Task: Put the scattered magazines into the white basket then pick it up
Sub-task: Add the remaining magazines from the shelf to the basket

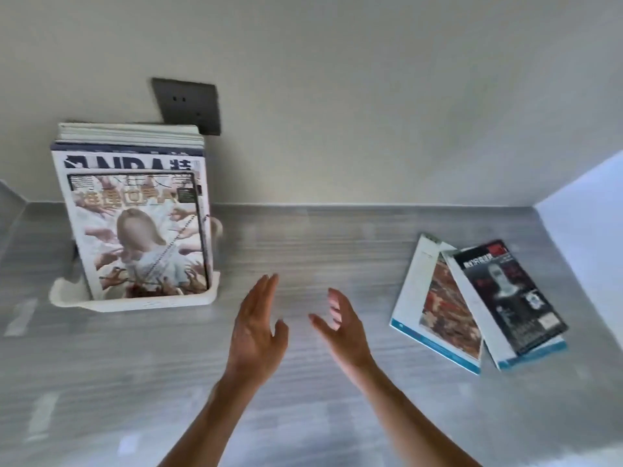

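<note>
Your white basket [141, 303] sits on the left of the grey counter [303, 251], close to the back wall; several magazines stand upright in it, packed face to face and leaning a little; the front magazine [141, 237] shows a figure ringed by reaching hands, and behind it a taller magazine [131, 161] with bold black lettering rises above it; more pale-edged issues [129, 133] are stacked behind those, their top edges reaching the lower part of the dark wall socket [188, 104].

Two magazines are not in the basket; they lie flat on the right side of the counter, well apart from the basket; the dark-covered magazine [509, 298] lies on top, overlapping the right part of the white-and-blue magazine [435, 298] with a reddish picture; both are turned at an angle to the counter's edge.

Your left hand [256, 328] hovers over the middle of the counter, fingers straight and close together, thumb set apart, gripping nothing; your right hand [340, 326] hovers just beside it, fingers loosely spread and slightly bent, also gripping nothing; the palms face each other with a gap between; neither hand touches a magazine or the basket; the frame is blurred, so fine print on the covers cannot be read.
</note>
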